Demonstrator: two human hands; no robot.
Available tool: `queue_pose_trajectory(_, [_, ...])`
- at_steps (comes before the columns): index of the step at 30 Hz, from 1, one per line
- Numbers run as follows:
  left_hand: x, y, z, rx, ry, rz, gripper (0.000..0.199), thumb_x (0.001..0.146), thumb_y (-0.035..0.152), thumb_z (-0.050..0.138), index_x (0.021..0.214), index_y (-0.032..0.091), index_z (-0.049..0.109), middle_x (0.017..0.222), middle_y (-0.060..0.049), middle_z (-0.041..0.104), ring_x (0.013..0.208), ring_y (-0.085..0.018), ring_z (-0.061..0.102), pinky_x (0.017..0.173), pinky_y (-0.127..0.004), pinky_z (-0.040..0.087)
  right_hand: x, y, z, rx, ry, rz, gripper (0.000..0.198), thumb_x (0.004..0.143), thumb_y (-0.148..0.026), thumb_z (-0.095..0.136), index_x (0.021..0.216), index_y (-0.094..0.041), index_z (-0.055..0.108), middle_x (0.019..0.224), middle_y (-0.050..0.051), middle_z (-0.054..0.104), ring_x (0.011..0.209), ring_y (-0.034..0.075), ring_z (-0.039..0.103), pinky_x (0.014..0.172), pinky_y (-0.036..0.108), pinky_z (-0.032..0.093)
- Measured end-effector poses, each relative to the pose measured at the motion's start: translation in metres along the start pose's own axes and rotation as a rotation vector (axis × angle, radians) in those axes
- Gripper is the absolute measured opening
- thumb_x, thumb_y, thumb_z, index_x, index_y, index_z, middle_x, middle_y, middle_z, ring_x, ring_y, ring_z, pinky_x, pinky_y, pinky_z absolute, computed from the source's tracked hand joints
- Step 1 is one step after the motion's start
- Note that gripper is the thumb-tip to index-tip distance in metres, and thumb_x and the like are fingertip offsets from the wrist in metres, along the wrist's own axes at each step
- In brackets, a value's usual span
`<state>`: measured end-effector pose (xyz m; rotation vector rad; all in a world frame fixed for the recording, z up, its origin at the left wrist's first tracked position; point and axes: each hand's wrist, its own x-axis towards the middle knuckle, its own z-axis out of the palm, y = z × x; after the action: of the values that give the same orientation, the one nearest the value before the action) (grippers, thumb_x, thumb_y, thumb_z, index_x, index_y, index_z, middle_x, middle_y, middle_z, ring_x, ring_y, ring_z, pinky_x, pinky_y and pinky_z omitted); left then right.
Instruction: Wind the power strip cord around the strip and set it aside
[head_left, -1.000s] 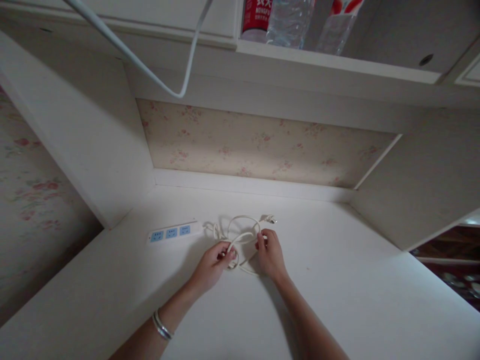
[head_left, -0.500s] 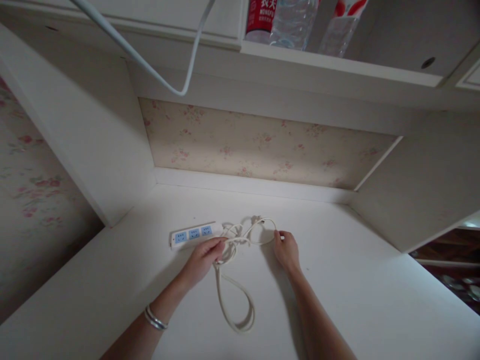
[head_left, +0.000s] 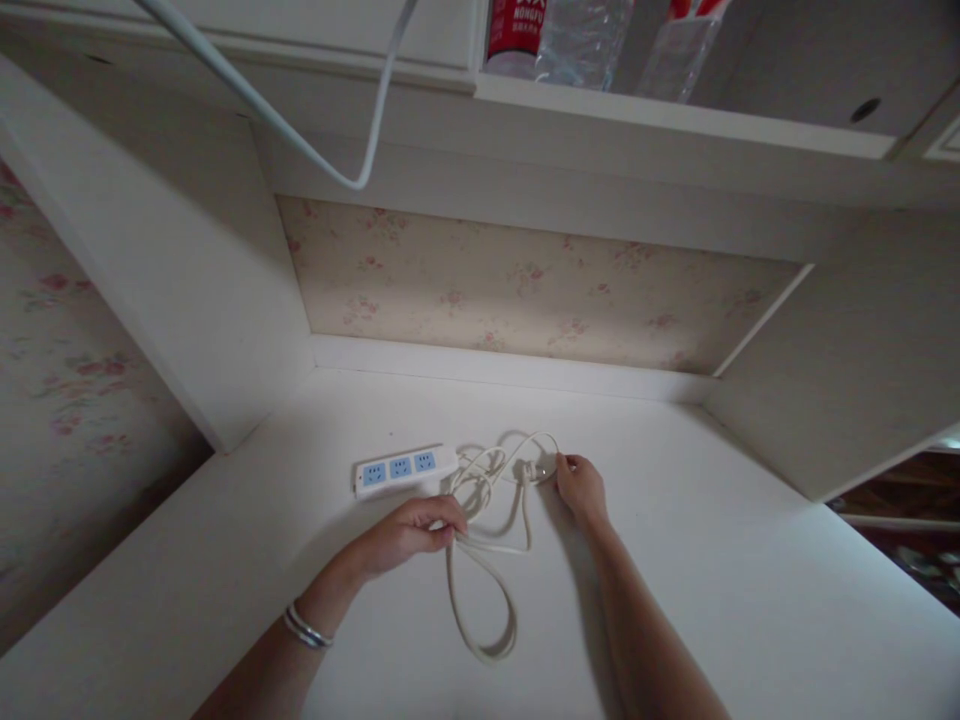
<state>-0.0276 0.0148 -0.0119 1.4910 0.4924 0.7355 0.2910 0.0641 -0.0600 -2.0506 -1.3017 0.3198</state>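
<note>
A white power strip [head_left: 405, 471] with blue socket faces lies on the white desktop, its cream cord [head_left: 513, 610] looped and tangled to its right. My left hand [head_left: 420, 530] pinches the cord just below the strip's right end, and a long loop hangs from it toward me. On the right, my right hand [head_left: 581, 490] is closed with thumb and forefinger on another stretch of the same cord. The plug [head_left: 531, 471] rests between the hands, beside the right fingertips. Parts of the tangle overlap, so I cannot trace the cord's whole run.
Overhead, a shelf [head_left: 675, 118] bears a red-labelled bottle [head_left: 516, 30] and clear plastic bottles [head_left: 583, 45]. A pale cable [head_left: 300, 150] hangs down at upper left. Side panels [head_left: 172, 260] and a back ledge [head_left: 510, 370] bound the desktop [head_left: 712, 580].
The power strip has shifted slightly right. My left hand has moved a little right and toward me with the cord, and the plug now lies nearer my right hand, lower than before.
</note>
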Motion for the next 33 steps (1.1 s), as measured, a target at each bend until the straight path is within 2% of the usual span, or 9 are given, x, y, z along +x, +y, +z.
queue_pose_trajectory(4, [0.005, -0.004, -0.001, -0.514, 0.230, 0.082, 0.010, 0.080, 0.023, 0.065, 0.087, 0.017, 0.068, 0.083, -0.002, 0.061, 0.086, -0.017, 0.054, 0.091, -0.036, 0.039, 0.001, 0.003, 0.002, 0.042, 0.003, -0.004, 0.044, 0.084, -0.045, 0.042, 0.087, -0.012, 0.071, 0.061, 0.010, 0.065, 0.063, 0.022, 0.061, 0.061, 0.031, 0.040])
queue_pose_trajectory(7, [0.008, 0.000, -0.003, -0.763, 0.280, 0.116, 0.006, 0.080, 0.015, 0.061, 0.080, 0.017, 0.067, 0.080, -0.001, 0.059, 0.083, -0.016, 0.055, 0.095, -0.041, 0.039, 0.000, 0.004, 0.004, 0.066, 0.035, -0.023, 0.042, 0.084, -0.044, 0.043, 0.084, -0.012, 0.071, 0.064, 0.011, 0.065, 0.066, 0.022, 0.060, 0.064, 0.031, 0.041])
queue_pose_trajectory(11, [0.008, 0.002, -0.004, -0.839, 0.276, 0.086, 0.011, 0.081, 0.011, 0.057, 0.076, 0.016, 0.067, 0.076, -0.001, 0.058, 0.079, -0.014, 0.055, 0.096, -0.041, 0.040, -0.006, 0.000, 0.002, 0.103, 0.152, -0.073, 0.037, 0.081, -0.043, 0.046, 0.092, -0.014, 0.066, 0.087, 0.013, 0.066, 0.079, 0.022, 0.058, 0.071, 0.032, 0.042])
queue_pose_trajectory(14, [0.009, -0.002, -0.003, -0.795, 0.287, 0.089, 0.009, 0.079, 0.011, 0.061, 0.079, 0.016, 0.068, 0.076, -0.002, 0.060, 0.080, -0.015, 0.056, 0.096, -0.041, 0.041, -0.018, -0.011, -0.004, 0.250, 0.184, -0.126, 0.035, 0.079, -0.039, 0.048, 0.101, -0.016, 0.061, 0.089, 0.007, 0.062, 0.068, 0.017, 0.055, 0.064, 0.029, 0.042])
queue_pose_trajectory(20, [0.009, -0.007, -0.003, -0.771, 0.354, 0.086, 0.007, 0.078, 0.017, 0.066, 0.084, 0.018, 0.069, 0.082, -0.001, 0.063, 0.083, -0.015, 0.058, 0.094, -0.040, 0.042, -0.057, -0.042, -0.011, 0.450, -0.444, -0.347, 0.041, 0.076, -0.022, 0.046, 0.114, -0.019, 0.062, 0.056, -0.004, 0.053, 0.050, 0.012, 0.046, 0.050, 0.022, 0.036])
queue_pose_trajectory(23, [0.009, -0.008, -0.004, -0.672, 0.375, 0.103, 0.005, 0.078, 0.021, 0.067, 0.083, 0.018, 0.067, 0.081, -0.001, 0.061, 0.083, -0.015, 0.057, 0.093, -0.038, 0.042, -0.069, -0.050, -0.010, 0.461, -0.717, -0.345, 0.029, 0.076, -0.021, 0.047, 0.097, -0.017, 0.068, 0.056, -0.003, 0.055, 0.047, 0.010, 0.046, 0.046, 0.021, 0.033])
queue_pose_trajectory(25, [0.011, -0.008, -0.004, -0.514, 0.414, 0.107, 0.009, 0.080, 0.026, 0.065, 0.082, 0.018, 0.066, 0.079, -0.001, 0.060, 0.081, -0.015, 0.056, 0.089, -0.036, 0.044, -0.071, -0.051, -0.009, 0.509, -0.782, -0.330, 0.020, 0.078, -0.026, 0.053, 0.087, -0.016, 0.068, 0.058, -0.002, 0.056, 0.047, 0.009, 0.046, 0.045, 0.020, 0.033])
queue_pose_trajectory(30, [0.013, -0.008, 0.000, 0.211, 0.658, 0.097, 0.021, 0.088, 0.037, 0.054, 0.088, 0.017, 0.062, 0.079, -0.002, 0.061, 0.077, -0.016, 0.054, 0.075, -0.028, 0.043, -0.067, -0.051, -0.012, 0.630, -0.590, -0.337, 0.034, 0.085, -0.045, 0.052, 0.080, -0.015, 0.066, 0.070, 0.004, 0.064, 0.056, 0.012, 0.052, 0.051, 0.022, 0.041])
queue_pose_trajectory(33, [0.010, -0.011, 0.004, 0.411, 0.635, 0.072, 0.021, 0.088, 0.038, 0.051, 0.095, 0.019, 0.059, 0.082, -0.002, 0.062, 0.076, -0.017, 0.057, 0.072, -0.027, 0.043, -0.068, -0.050, -0.014, 0.599, -0.397, -0.383, 0.032, 0.087, -0.044, 0.049, 0.084, -0.017, 0.066, 0.069, 0.004, 0.066, 0.054, 0.012, 0.052, 0.052, 0.023, 0.042])
